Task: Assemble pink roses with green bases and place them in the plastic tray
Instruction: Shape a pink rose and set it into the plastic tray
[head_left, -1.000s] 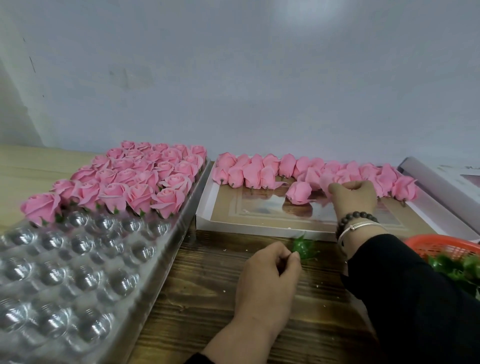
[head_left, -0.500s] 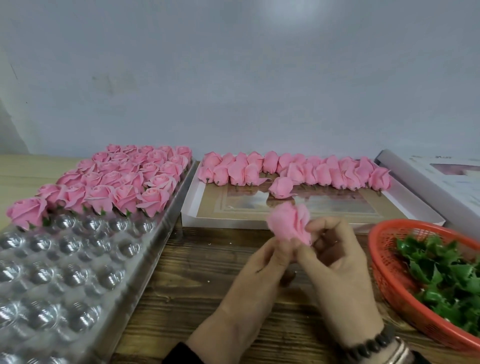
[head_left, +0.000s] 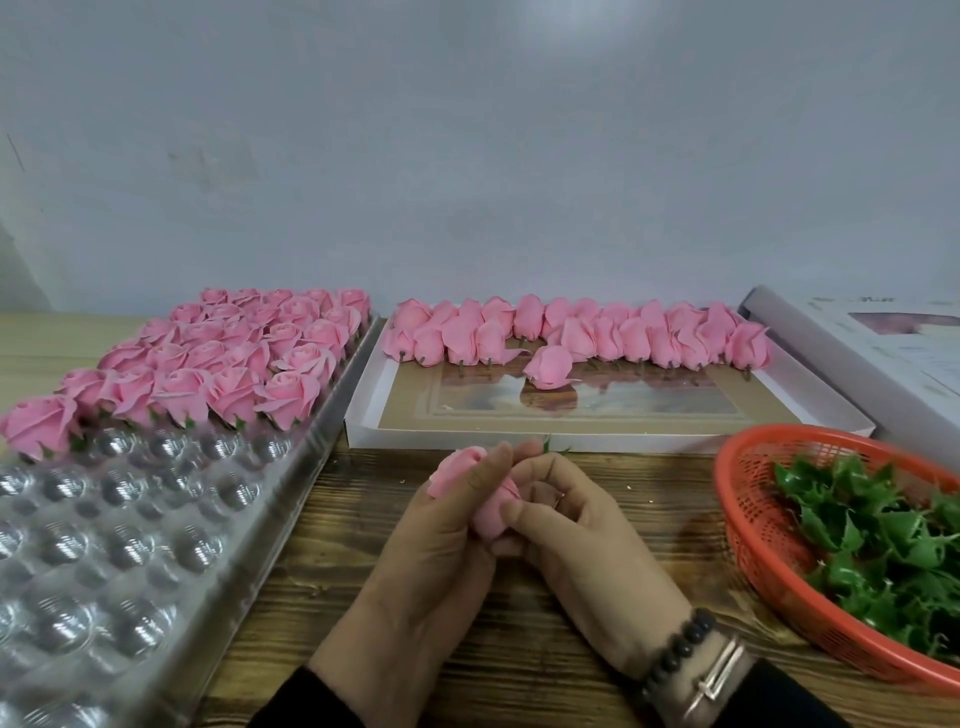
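No readable text, label, brand, number or sign anywhere. On the white box (head_left: 883, 353) at the far right of the bench (head_left: 597, 545), faint grey marks along the top edge, too blurred to make out as letters. On the flat box lid (head_left: 571, 415) under the loose roses, only a printed picture with a tan border, no wording legible. Nothing printed on the plastic tray (head_left: 291, 499) or the orange basket (head_left: 748, 519).

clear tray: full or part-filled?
Part-filled. The tray holds roses only in its far rows; the near cups show bare plastic with nothing in them.
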